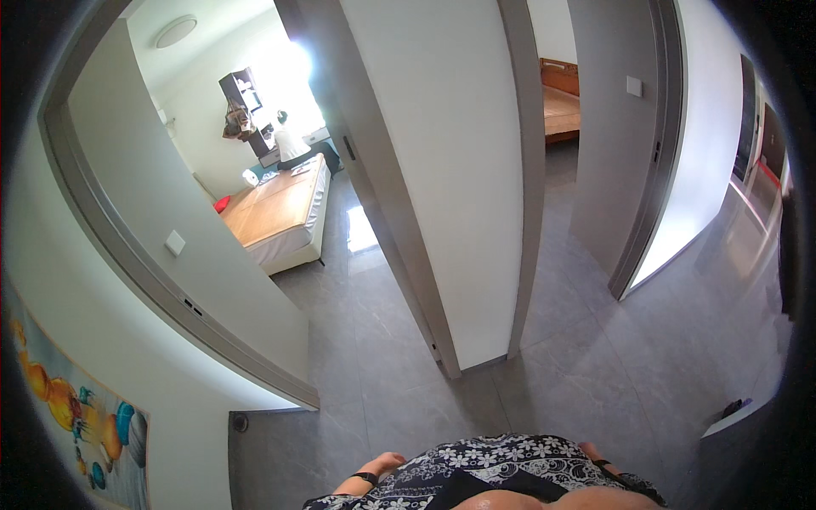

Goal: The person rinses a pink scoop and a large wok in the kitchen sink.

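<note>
My left hand (386,461) hangs beside my black-and-white floral garment (484,456), a dark band (366,477) around its wrist. On the other side my right hand (590,450) shows only in part, mostly hidden by the garment. Nothing can be seen in either hand, and the fingers are too hidden to judge. Before me the grey tiled floor (395,382) leads through a doorway on the left, framed by a grey-brown door frame (408,210), into a bedroom. There a bed (274,204) with a tan mat stands near a bright window.
A person (292,143) sits at the far end of the bed, by a shelf unit (242,89). White wall (446,159) separates this doorway from a second, where a wooden bed (561,108) shows past a grey door (615,127). A colourful picture (83,414) hangs at left.
</note>
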`<state>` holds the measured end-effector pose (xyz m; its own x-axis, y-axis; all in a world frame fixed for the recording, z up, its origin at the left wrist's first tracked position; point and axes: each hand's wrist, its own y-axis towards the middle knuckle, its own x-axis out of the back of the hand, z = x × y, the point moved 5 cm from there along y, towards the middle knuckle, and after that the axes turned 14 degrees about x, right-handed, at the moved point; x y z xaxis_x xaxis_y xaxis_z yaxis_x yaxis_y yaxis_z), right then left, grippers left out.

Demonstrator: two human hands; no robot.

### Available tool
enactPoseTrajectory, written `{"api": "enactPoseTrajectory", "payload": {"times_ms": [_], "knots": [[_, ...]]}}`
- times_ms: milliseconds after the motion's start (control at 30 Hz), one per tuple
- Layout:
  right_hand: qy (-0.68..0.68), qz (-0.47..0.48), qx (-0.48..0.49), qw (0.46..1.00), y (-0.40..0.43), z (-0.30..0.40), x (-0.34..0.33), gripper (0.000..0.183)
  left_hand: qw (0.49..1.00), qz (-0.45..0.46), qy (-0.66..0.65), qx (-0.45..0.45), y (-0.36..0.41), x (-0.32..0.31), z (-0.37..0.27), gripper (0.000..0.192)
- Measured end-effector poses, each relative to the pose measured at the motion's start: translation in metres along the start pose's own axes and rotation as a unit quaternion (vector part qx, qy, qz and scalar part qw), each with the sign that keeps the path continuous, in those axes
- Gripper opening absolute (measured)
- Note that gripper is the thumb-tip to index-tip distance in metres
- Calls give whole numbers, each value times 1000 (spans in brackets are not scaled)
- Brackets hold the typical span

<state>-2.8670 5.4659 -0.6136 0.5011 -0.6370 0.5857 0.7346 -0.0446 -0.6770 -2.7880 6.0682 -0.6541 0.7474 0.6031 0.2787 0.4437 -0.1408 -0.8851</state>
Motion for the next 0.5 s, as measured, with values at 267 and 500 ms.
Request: {"api": "enactPoseTrajectory", "payload": {"times_ms": [267, 500], "knots": [[-16, -12, 10, 1000, 0, -5, 5, 24, 998, 41, 0, -47, -49, -3, -43, 28], [-52, -7, 23, 998, 4, -13, 4, 25, 990, 25, 123, -62, -192, 27, -150, 29]]}}
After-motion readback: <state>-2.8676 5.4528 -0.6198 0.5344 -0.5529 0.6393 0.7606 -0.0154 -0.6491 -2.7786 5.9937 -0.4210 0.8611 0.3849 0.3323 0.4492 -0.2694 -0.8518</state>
